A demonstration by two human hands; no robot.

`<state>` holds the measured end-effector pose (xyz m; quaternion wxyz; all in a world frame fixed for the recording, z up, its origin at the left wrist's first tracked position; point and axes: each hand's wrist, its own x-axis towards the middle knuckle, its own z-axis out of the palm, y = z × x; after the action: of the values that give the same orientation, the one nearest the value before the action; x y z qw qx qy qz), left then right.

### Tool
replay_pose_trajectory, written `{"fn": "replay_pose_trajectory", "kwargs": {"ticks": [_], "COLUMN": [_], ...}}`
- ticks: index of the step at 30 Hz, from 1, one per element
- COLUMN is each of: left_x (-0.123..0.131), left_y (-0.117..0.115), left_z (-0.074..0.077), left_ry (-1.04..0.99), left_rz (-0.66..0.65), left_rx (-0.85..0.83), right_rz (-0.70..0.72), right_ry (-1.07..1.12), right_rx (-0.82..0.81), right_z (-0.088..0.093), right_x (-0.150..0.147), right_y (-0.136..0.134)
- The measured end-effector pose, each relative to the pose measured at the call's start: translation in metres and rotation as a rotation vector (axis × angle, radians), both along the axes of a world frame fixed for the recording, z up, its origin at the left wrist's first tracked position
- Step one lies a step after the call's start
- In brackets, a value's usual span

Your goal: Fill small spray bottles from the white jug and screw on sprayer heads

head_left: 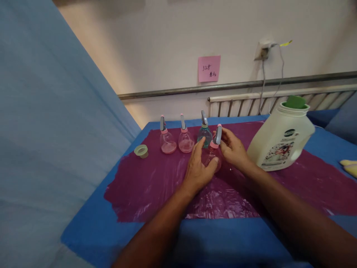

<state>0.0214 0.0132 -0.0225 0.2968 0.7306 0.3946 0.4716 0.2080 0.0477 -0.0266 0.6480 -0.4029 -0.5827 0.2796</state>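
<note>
A clear pink spray bottle (214, 144) with a grey trigger head stands upright between my hands. My left hand (197, 167) is wrapped around its body, thumb on the near side. The fingers of my right hand (234, 149) are curled at its pink collar and spray head; their tips are partly hidden behind it. Just behind is a teal spray bottle (205, 131), partly covered by my left fingers. To the left stand two more pink spray bottles, one at the far left (168, 146) and one nearer (186, 143), each with some liquid at the bottom.
A large cream jug (279, 145) with a green piece (295, 102) in its mouth stands right of my right hand. A small pale green cap (141, 150) lies left. Purple plastic sheeting (150, 186) covers the blue surface (92, 223). A blue curtain (55, 111) hangs left.
</note>
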Motion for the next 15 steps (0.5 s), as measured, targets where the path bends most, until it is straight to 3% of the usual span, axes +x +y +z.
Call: {"fn": "replay_pose_trajectory", "kwargs": {"ticks": [7,11,15], "left_x": [0.001,-0.002,0.001], "left_y": [-0.003,-0.002,0.003], "left_z": [0.015,0.02,0.016], "left_ry": [-0.009,0.07,0.081], "left_rz": [0.01,-0.008,-0.07], "left_rx": [0.026,0.004,-0.024], "right_rz": [-0.237,-0.409,-0.188], "right_ry": [-0.094,-0.017,0.015], "right_rx": [0.091,0.001,-0.152], "right_z": [0.027,0.033,0.028], "right_x": [0.013,0.012,-0.002], "right_y": [-0.026,-0.044,-0.049]}}
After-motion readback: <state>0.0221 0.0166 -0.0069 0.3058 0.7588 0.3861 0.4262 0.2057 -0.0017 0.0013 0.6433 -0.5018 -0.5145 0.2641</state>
